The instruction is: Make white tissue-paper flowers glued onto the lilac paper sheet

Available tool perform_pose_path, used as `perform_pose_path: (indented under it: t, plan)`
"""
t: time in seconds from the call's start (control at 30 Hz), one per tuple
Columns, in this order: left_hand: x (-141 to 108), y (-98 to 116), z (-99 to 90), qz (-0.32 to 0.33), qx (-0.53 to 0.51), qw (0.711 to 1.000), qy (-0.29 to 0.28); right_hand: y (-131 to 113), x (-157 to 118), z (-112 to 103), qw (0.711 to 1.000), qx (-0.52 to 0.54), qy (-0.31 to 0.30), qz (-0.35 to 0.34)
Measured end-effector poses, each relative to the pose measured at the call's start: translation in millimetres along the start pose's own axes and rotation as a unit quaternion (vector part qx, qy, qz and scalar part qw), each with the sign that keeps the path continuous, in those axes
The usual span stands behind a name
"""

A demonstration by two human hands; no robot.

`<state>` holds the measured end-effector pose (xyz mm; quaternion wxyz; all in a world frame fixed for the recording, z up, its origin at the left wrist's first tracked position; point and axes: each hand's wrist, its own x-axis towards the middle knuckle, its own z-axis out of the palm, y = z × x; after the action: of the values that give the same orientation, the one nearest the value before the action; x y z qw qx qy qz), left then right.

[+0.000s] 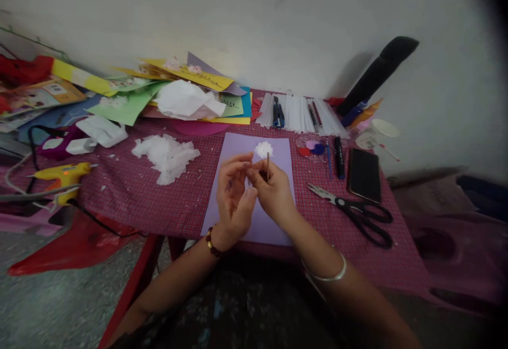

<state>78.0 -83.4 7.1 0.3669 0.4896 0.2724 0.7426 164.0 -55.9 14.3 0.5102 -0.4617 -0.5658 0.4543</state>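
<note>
My two hands meet above a lilac sheet of paper (pixel 274 227) lying on the table. My right hand (pixel 273 187) is closed in a pinch around a thin brownish stick (pixel 268 167), which stands roughly upright between its fingers. Beside it, my left hand (pixel 236 193) is cupped, palm turned inward, thumb apart from the bent fingers. Its fingertips come up against those of the right hand; any small piece between them is too blurred to make out. A dark smudge marks the left palm. Just beyond the hands, a white ruffled paper flower (pixel 264 150) rests on the sheet.
Torn white tissue (pixel 166 158) lies left, near a yellow glue gun (pixel 63 177) with cords. Coloured cards (pixel 198 76) pile up behind. To the right are scissors (pixel 353 211), a phone (pixel 364 174), a black marker (pixel 339 158) and a clear palette (pixel 313 146). White strips (pixel 296 113) lie behind.
</note>
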Motion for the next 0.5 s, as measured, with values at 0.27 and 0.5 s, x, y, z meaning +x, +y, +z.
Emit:
perform_pose_path:
  t: [0.27, 0.5]
  plan:
    - [32.5, 24.9, -42.4, 0.005, 0.193, 0.979, 0.069, -6.6, 5.0, -10.7, 0.943, 0.28, -0.085, 0.162]
    - [11.0, 12.6, -30.4, -0.184, 0.142, 0.97, -0.069, -8.8, 1.9, -12.2, 0.932, 0.301, -0.106, 0.174]
